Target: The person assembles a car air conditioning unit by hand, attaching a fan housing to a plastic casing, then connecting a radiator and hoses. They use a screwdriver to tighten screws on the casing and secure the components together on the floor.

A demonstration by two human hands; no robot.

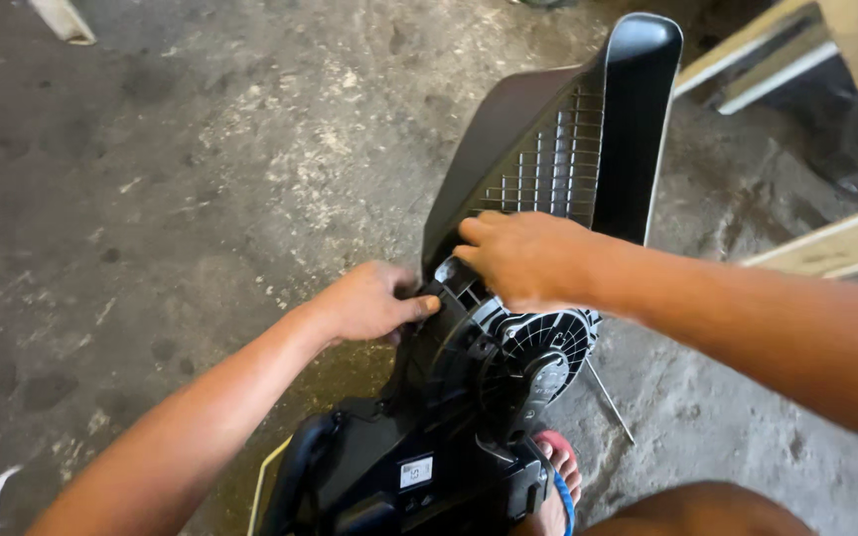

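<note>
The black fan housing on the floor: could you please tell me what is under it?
Beneath the black fan housing lie the rough concrete floor, a foot in a sandal and a thin metal rod. Whatever sits directly under the base is hidden.

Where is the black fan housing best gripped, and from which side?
Probably by the black fan housing's two long edges beside the grille, one hand per side. It stands tilted on the concrete floor, and its curved rim gives fingers a lip. The left hand and right hand already sit low, near the round motor mount.
</note>
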